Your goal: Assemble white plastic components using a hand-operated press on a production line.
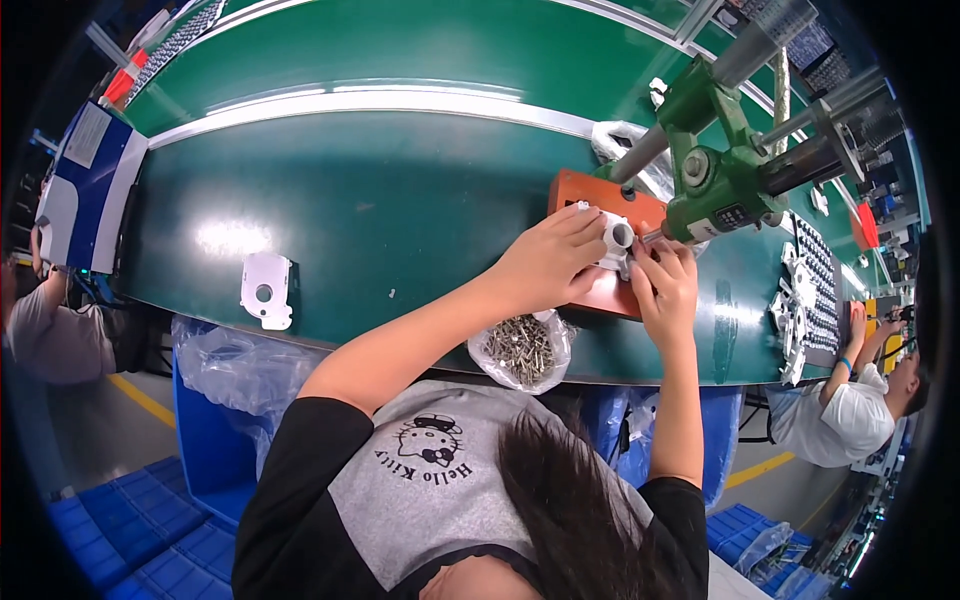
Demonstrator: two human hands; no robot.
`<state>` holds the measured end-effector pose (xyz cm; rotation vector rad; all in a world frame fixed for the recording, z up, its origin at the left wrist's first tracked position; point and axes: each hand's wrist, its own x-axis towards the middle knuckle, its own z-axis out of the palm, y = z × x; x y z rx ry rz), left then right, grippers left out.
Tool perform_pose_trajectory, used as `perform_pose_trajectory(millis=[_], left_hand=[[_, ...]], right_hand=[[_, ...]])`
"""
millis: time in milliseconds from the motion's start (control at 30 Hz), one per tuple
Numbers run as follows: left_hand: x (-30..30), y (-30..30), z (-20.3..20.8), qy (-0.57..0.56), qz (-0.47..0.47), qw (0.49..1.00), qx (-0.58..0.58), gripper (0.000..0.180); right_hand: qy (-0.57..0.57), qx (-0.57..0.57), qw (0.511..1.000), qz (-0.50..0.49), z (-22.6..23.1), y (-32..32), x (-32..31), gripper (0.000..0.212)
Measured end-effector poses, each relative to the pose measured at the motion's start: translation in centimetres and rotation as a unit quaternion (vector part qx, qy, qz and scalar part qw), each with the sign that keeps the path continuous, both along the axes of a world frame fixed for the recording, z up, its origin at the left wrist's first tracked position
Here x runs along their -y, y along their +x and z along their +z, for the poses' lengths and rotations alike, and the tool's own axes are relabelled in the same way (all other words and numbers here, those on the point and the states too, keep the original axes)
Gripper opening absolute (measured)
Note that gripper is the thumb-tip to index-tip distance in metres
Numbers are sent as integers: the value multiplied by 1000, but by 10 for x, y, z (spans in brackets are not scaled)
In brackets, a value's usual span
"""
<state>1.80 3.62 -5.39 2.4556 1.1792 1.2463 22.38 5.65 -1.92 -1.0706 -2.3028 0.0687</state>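
Note:
A white plastic housing (618, 236) with a round opening rests on the orange base (580, 188) of a green press (704, 165). Fingers of my left hand (548, 262) lie over the housing's left side and hold it. On its right side, just below the press's ram, my right hand (665, 288) has its fingers drawn together; whatever they pinch is hidden. Close to my body, below my left hand, a plastic-lined bowl (480, 352) holds many small metal pins (522, 348). Another flat white plastic part (265, 290) with a round hole lies apart on the left of the green table.
Behind the press base sits a clear plastic bag (640, 150). White parts (795, 300) lie beside a dark studded tray (818, 285) at right. A blue-white machine (92, 190) stands far left. Blue bins (205, 430) are below the table edge. A co-worker (850, 405) sits at right.

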Motion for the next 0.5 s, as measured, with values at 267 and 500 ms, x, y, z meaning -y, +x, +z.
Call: perform_pose_trajectory(millis=[267, 500], left_hand=[[0, -2, 5, -3, -8, 1000, -12, 25], [-1, -1, -3, 26, 12, 999, 17, 21]], right_hand=[[-122, -5, 992, -8, 13, 3, -6, 22], [-59, -85, 994, -21, 16, -12, 48, 12]])
